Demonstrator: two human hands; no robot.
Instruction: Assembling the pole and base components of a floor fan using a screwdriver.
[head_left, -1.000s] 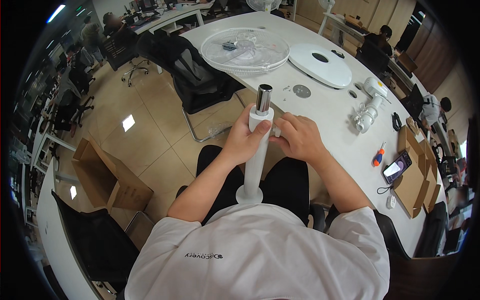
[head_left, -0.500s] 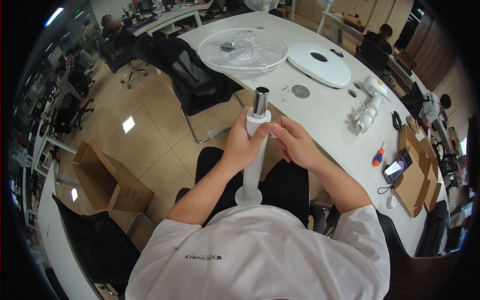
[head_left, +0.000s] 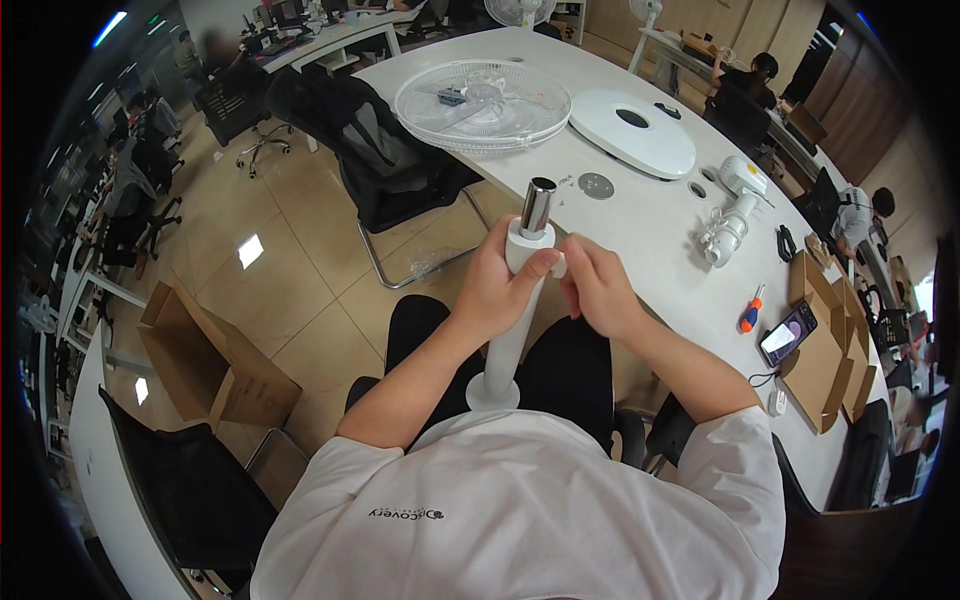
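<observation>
A white fan stand pole (head_left: 508,352) rises from between my knees, its top leaning slightly to the right. A shiny chrome tube (head_left: 539,208) sticks out of the white collar (head_left: 524,243) at its upper end. My left hand (head_left: 492,290) is wrapped round the pole just below the collar, thumb across the front. On the collar's right side my right hand (head_left: 604,290) pinches a small white knob (head_left: 558,264), partly hidden by the fingers. The pole's flared lower end (head_left: 493,394) rests close to my shirt.
On the white table (head_left: 640,235) lie a clear fan grille (head_left: 483,105), a round white base (head_left: 640,138), a white fan motor unit (head_left: 735,212), a screwdriver (head_left: 751,309), a phone (head_left: 788,334) and an opened carton (head_left: 825,350). A cardboard box (head_left: 215,360) stands on the floor at left, near black chairs (head_left: 385,165).
The top of the pole has tilted to the right, with my left hand moving along. My right hand's fingers have curled more downward at the knob.
</observation>
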